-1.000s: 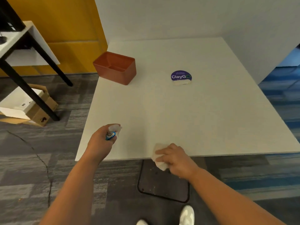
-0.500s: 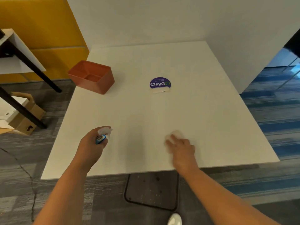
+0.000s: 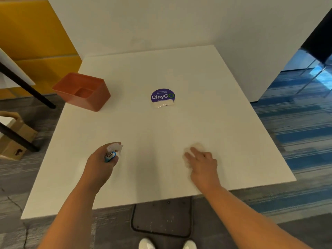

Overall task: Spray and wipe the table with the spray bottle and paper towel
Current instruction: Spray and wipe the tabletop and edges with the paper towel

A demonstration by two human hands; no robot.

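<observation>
On the white table (image 3: 206, 108), near edge: both hands working, forearms coming in from 6 o'clock.
left hand (image 3: 100, 164): at 7 o'clock of table centre, wrapped around the spray bottle (image 3: 111, 152); fingers curled tight on the body, grip firm.
spray bottle: upright in the left fist, white nozzle head poking out on top, blue label band showing just below it; nozzle points toward 1 o'clock. Whether the base touches the table, can't tell.
right hand (image 3: 203, 164): at 5 o'clock of table centre, palm down, fingers spread flat and pressing the paper towel (image 3: 194, 150) onto the tabletop.
paper towel: crumpled white wad, mostly under the fingers, edges showing at 11-12 o'clock of the hand; touching the table. Blurred, so shape is rough.
hands vs each other: well apart, bare table between them.
orange bin (image 3: 84, 91): at 10 o'clock of centre, near the left edge, open top.
purple sticker (image 3: 162, 96): round, reads "ClayGo", at 12 o'clock of centre, lower part covered by a pale strip.
floor: white shoes (image 3: 167, 244) at 6 o'clock, cardboard box (image 3: 16, 139) at 9 o'clock off the table.
</observation>
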